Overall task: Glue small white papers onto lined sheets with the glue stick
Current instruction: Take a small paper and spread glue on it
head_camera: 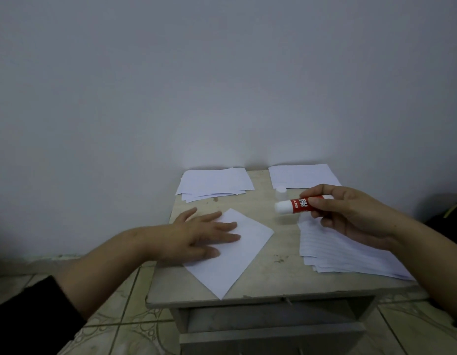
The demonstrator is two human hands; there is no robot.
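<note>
My left hand (196, 234) flat on white paper (237, 249), fingers straight; my right hand (350, 213) fingers grasping glue stick (296, 204) above tabletop (268, 267).

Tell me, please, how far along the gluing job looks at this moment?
Done: two stacks at the table's far edge, far left stack and far right stack, may be finished sheets; I cannot confirm it. In hand: the left hand presses flat on a single sheet, while the right hand holds the glue stick. Left: the pile of lined sheets under the right hand looks untouched.
</note>
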